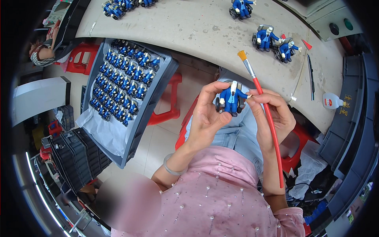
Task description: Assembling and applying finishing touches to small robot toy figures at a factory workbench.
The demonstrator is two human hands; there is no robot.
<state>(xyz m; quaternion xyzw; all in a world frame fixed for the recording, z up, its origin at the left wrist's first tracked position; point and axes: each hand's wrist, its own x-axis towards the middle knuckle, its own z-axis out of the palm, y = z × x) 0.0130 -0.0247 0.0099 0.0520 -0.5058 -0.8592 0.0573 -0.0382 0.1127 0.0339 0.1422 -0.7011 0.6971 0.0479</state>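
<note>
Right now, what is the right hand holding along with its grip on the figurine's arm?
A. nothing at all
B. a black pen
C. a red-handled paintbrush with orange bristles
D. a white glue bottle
C: the right hand grips a red-handled paintbrush, its orange bristles pointing up toward the table, while its fingertips pinch the arm of the blue-suited figurine that the left hand holds.

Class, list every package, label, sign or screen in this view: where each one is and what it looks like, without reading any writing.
Small bottle: lying at the table's right edge, white, with a red label.
Grey crate: right of the bottle, yellow characters on its rim.
Control box: top right, pale, with one dark and one green round button.
No screens visible.
</note>
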